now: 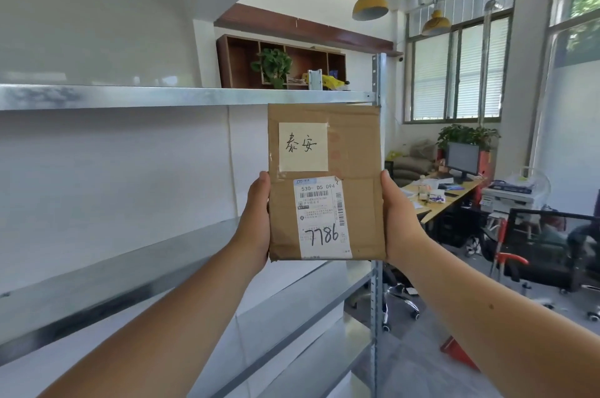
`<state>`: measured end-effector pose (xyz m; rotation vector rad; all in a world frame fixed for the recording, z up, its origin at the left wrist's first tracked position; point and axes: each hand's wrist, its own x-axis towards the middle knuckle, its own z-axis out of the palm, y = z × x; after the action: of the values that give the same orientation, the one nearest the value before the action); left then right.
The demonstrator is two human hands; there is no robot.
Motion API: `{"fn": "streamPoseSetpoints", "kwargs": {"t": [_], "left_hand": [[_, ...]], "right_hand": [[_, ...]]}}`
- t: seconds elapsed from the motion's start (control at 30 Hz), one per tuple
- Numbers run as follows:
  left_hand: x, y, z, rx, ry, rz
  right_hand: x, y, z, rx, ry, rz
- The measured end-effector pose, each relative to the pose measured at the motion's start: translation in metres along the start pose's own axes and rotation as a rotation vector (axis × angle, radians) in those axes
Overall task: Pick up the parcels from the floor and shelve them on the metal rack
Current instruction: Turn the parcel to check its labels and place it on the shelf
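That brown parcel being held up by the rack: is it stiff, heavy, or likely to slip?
The cardboard parcel probably holds its shape: it stands flat and upright. It seems fairly light, since the left hand and right hand only press its side edges. That edge grip on tape-patched card might slip.

bare shelf (136, 254) open ahead, upper shelf edge (181, 97) overhead, upright post (378, 79) bounding the right

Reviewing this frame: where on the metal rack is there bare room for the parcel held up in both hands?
The shelf behind the cardboard parcel lies bare from the left edge to the right upright post. The lower shelf looks bare too. The top shelf shows only its front edge. The left hand and right hand grip the parcel's sides.
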<state>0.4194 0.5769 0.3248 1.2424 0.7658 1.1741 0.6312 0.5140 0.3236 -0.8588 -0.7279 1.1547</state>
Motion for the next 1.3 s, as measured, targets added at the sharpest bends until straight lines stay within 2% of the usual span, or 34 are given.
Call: {"fn": "streamPoseSetpoints", "kwargs": {"t": [0.27,0.47,1.03,1.3], "left_hand": [[0.043,-0.04,0.063,-0.014,0.005,-0.027],[0.079,-0.068,0.087,0.008,-0.049,-0.071],[0.231,-0.165,0.087,0.066,-0.218,-0.23],[0.275,-0.2,0.074,0.202,-0.301,-0.236]], "right_hand": [[0.027,-0.015,-0.07,0.009,0.096,0.004],[0.042,-0.011,-0.103,0.018,0.172,0.013],[0.16,0.047,-0.152,0.013,0.442,0.076],[0.193,0.094,-0.162,0.092,0.574,0.129]]}}
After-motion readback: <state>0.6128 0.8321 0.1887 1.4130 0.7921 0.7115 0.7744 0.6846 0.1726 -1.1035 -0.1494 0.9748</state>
